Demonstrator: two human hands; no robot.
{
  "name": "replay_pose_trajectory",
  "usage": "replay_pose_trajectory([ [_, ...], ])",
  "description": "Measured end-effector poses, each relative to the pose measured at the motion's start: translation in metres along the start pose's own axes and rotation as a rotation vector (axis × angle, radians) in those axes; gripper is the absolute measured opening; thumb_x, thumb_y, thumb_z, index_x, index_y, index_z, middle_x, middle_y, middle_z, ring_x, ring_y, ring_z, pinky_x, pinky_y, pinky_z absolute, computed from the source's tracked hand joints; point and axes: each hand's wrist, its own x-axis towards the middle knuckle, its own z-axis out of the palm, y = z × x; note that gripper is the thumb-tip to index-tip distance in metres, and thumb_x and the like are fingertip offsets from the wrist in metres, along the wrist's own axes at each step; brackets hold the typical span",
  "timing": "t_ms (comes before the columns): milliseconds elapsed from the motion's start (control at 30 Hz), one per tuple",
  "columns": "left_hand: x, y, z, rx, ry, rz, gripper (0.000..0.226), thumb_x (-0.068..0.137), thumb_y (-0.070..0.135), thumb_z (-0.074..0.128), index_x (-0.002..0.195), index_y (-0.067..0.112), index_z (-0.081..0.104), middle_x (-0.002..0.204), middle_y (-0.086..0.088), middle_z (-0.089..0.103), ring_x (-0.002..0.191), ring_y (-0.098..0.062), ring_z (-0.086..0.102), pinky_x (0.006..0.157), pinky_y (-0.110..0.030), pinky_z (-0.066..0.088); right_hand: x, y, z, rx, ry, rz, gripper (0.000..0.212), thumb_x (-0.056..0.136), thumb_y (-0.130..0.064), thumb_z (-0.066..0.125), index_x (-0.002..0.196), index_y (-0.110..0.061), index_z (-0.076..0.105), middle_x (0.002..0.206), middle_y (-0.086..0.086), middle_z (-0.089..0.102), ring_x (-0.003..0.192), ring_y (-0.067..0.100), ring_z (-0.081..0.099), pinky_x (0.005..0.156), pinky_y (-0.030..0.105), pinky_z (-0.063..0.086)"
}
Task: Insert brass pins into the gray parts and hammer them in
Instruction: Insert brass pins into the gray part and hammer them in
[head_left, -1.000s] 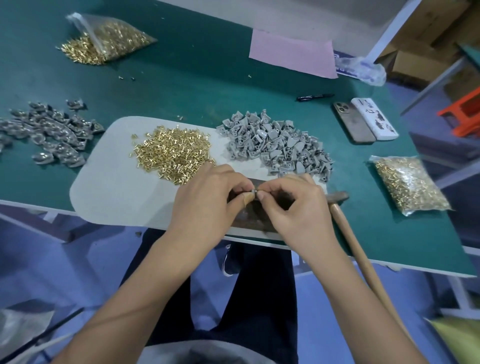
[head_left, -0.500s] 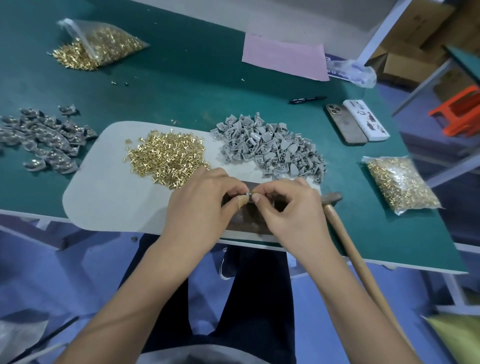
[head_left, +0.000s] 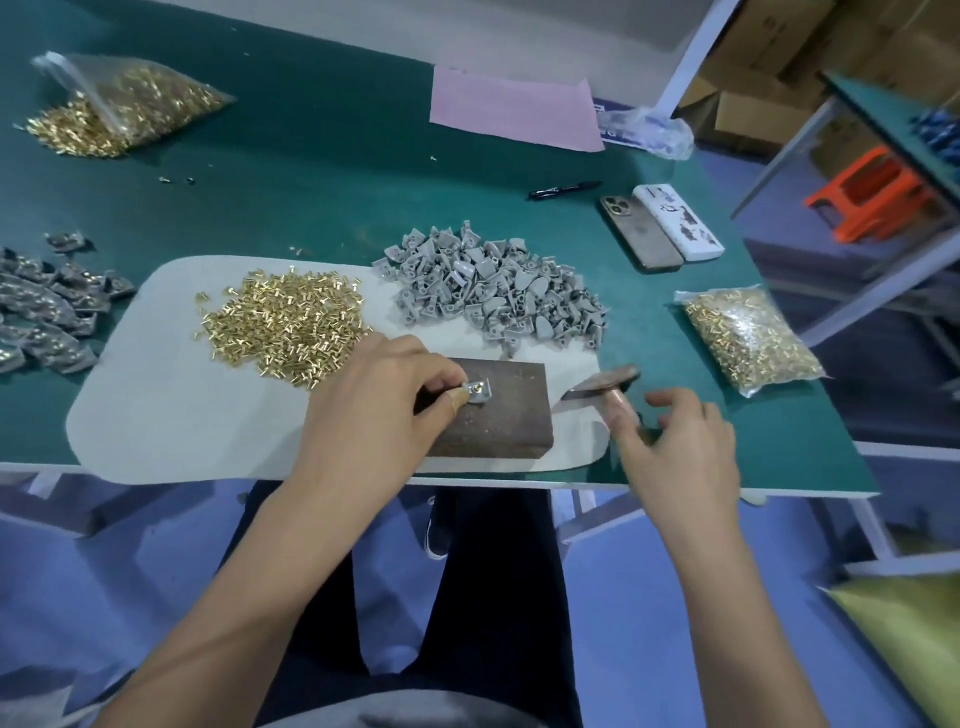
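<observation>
Green-topped table (head_left: 322, 171), crowded: white mat (head_left: 156, 415) at the near edge, split bag of brass pins (head_left: 124, 104) far left, sealed bag (head_left: 748, 338) right, finished parts (head_left: 47, 312) left, pink sheet (head_left: 514, 109), pen (head_left: 563, 189), two phones (head_left: 660, 228).

The right hand (head_left: 675, 441) is motion-blurred and covers most of the hammer (head_left: 608, 382) handle, so whether it grips is unclear; the left hand (head_left: 384, 410) hides the near-left part of the dark block (head_left: 498, 415) and part of the gray part (head_left: 480, 391). The pile of finished pieces (head_left: 47, 306) runs off the left edge; the brass pin (head_left: 481, 385) in the part is too small to judge its depth; shelf items far right are blurred.
</observation>
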Motion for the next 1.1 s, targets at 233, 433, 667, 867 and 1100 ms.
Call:
replay_pose_trajectory([
  [233,0.004,0.022,0.012,0.048,-0.038,0.059,0.007,0.088,0.048,0.066,0.090,0.042,0.070,0.082,0.020,0.057,0.085,-0.005,0.039,0.054,-0.020,0.029,0.002,0.007,0.005,0.004,-0.018,-0.120,0.028,0.099,-0.047,0.059,0.109,-0.021,0.060,0.091,-0.002,0.054,0.092,0.026,0.053,0.065,0.037,0.037],
  [433,0.005,0.021,0.013,0.029,-0.035,0.048,0.009,0.086,0.048,0.068,0.090,0.040,0.071,0.082,0.019,0.059,0.086,-0.006,0.043,0.057,-0.023,0.032,0.006,0.003,-0.009,0.275,-0.080,-0.134,0.027,0.107,-0.048,0.041,0.099,-0.026,0.054,0.084,-0.009,0.063,0.077,0.016,0.059,0.064,0.037,0.041],
  [667,0.008,0.023,0.009,0.057,-0.049,0.045,0.005,0.085,0.050,0.070,0.086,0.044,0.071,0.079,0.022,0.060,0.085,-0.005,0.043,0.057,-0.025,0.032,-0.010,-0.037,-0.046,0.319,-0.139,-0.458,0.027,0.103,-0.057,0.041,0.117,-0.042,0.060,0.069,-0.008,0.056,0.062,0.013,0.051,0.060,0.038,0.046],
  [867,0.012,0.025,0.006,0.113,-0.047,0.063,0.008,0.083,0.052,0.072,0.087,0.046,0.071,0.079,0.021,0.062,0.086,-0.008,0.046,0.058,-0.028,0.030,-0.016,-0.046,-0.052,0.321,0.061,-0.525,0.034,0.104,-0.052,0.045,0.128,-0.037,0.063,0.069,-0.023,0.058,0.058,0.004,0.047,0.057,0.033,0.042],
  [1100,0.013,0.026,0.003,0.137,-0.064,0.066,0.008,0.083,0.051,0.072,0.089,0.046,0.072,0.077,0.020,0.061,0.085,-0.009,0.045,0.057,-0.028,0.028,-0.032,-0.046,-0.032,0.131,-0.032,-0.484,0.033,0.104,-0.055,0.041,0.128,-0.042,0.060,0.053,-0.020,0.041,0.062,0.016,0.044,0.058,0.031,0.038],
])
